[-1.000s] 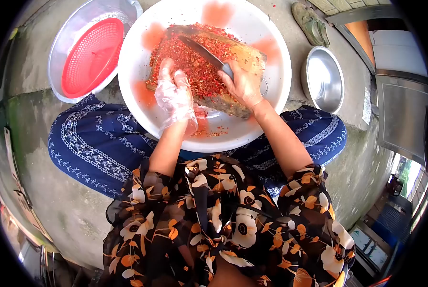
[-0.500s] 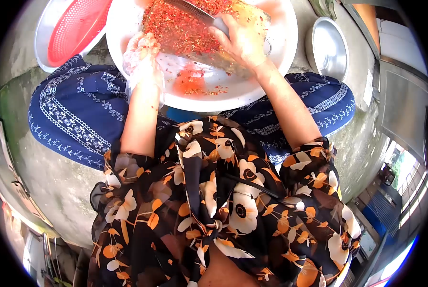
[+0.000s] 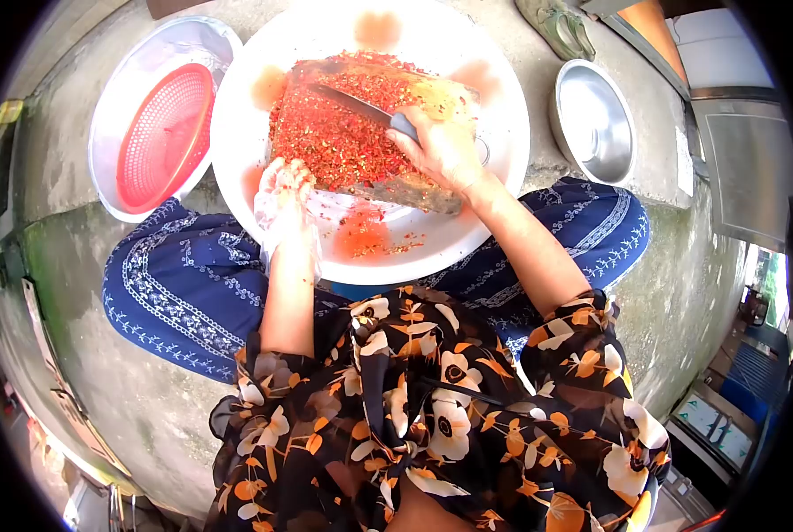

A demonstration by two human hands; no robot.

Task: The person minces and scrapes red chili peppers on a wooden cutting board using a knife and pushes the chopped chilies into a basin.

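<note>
Upper centre of the frame: a white basin [image 3: 503,191] sits on the concrete floor [image 3: 77,293], holding a wooden board [image 3: 432,191] heaped with chopped red chilli [image 3: 334,133].
Right hand [image 3: 441,146]: bare, closed round the grey handle of a knife [image 3: 357,106]; the blade lies across the chilli, pointing to the upper left.
Left hand [image 3: 283,199]: in a clear plastic glove, fingers curled at the lower left edge of the board, touching the chilli; whether it grips anything I cannot tell.
Basin floor: red juice and stray chilli bits below the board.
Upper left: a red colander [image 3: 166,133] inside a metal bowl [image 3: 113,191], touching the basin.
Upper right: a second, smaller steel bowl [image 3: 594,124], apart from the basin.
Top right edge: a sandal [image 3: 556,25].
</note>
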